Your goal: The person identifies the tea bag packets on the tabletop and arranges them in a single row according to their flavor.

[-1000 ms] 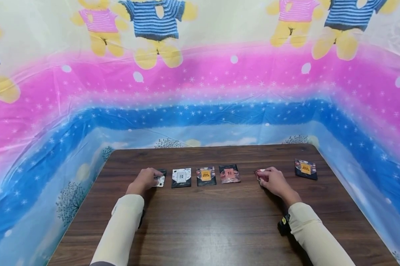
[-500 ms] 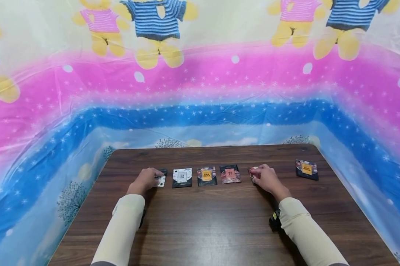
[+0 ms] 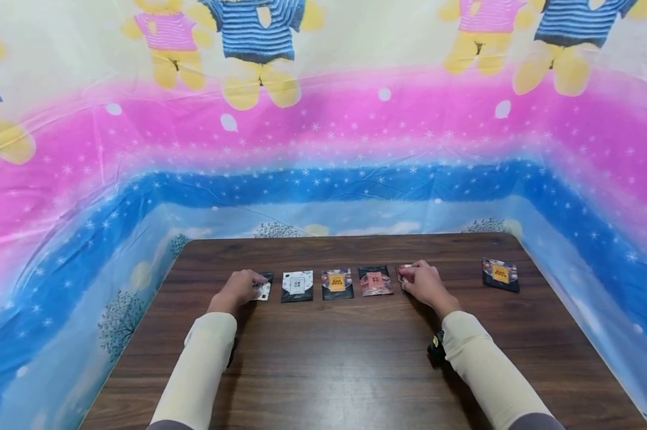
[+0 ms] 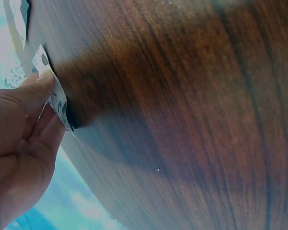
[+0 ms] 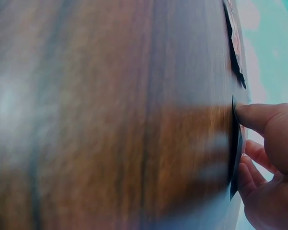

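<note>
At the left end of a row of small flat sachets, my left hand (image 3: 239, 289) pinches a black-and-white sachet (image 3: 265, 290) against the table. In the left wrist view the thumb lies on this sachet (image 4: 60, 99), with fingers at its far edge. My right hand (image 3: 427, 286) holds a red-and-black sachet (image 3: 401, 275) by its edges at the row's right end; much of it is hidden. The right wrist view shows thumb and fingers on opposite edges of that dark sachet (image 5: 236, 148). Between the hands lie a white-and-black sachet (image 3: 298, 286), a yellow-labelled sachet (image 3: 337, 285) and a red-labelled sachet (image 3: 375, 281).
Another yellow-labelled sachet (image 3: 500, 275) lies apart at the right, slightly turned. Everything rests on a dark wood-grain table (image 3: 323, 358). A printed curtain (image 3: 323, 179) with bears and snowflakes hangs behind the table and along its sides.
My right hand has slid the red-and-black sachet leftward, closer to the red-labelled one. The left hand has stayed on its sachet. The whole view has shifted slightly.
</note>
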`<action>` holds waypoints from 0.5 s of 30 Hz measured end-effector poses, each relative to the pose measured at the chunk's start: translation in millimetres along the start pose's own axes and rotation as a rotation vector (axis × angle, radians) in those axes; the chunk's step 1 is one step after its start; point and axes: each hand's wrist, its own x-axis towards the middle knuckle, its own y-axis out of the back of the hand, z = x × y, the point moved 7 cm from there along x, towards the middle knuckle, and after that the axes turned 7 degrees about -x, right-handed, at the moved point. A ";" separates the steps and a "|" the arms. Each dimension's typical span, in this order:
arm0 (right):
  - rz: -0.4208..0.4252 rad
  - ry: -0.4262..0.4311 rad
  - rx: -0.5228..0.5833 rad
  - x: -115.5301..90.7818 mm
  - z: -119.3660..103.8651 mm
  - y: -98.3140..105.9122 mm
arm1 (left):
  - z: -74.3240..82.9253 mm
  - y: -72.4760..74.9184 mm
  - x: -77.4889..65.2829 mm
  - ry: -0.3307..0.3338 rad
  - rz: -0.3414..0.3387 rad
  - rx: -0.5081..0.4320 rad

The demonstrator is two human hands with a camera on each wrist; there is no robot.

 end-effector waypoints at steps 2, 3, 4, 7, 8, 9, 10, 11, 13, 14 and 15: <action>-0.004 -0.007 0.007 1.2 -1.7 0.2 | -0.1 0.1 0.4 0.004 0.001 -0.001; -0.007 -0.012 0.011 1.5 -2.2 -0.1 | 0.1 0.3 0.4 0.003 0.000 0.000; -0.008 -0.013 0.010 1.6 -2.8 -0.3 | 0.4 0.5 0.3 0.003 0.000 0.000; -0.010 -0.018 0.009 2.0 -3.5 -1.3 | 0.4 1.0 -0.5 0.007 0.000 -0.003; -0.009 -0.013 -0.001 2.2 -4.0 -1.6 | 0.5 1.3 -0.9 0.008 0.001 -0.004; -0.004 -0.006 -0.012 2.4 -4.5 -1.7 | 0.4 1.4 -1.0 0.009 0.001 -0.006; 0.001 0.004 -0.025 2.9 -5.1 -1.7 | 0.2 1.3 -1.1 0.012 0.002 -0.008; 0.004 0.012 -0.038 3.2 -5.5 -1.8 | -0.3 1.3 -1.0 0.017 0.003 -0.011; 0.014 0.032 -0.063 3.8 -6.3 -1.2 | -0.9 1.0 -0.6 0.020 0.005 -0.012; 0.023 0.044 -0.078 3.9 -6.6 -0.3 | -1.5 0.7 -0.1 0.023 0.004 -0.015; 0.033 0.054 -0.082 3.9 -6.6 1.0 | -1.9 0.3 0.3 0.026 0.003 -0.015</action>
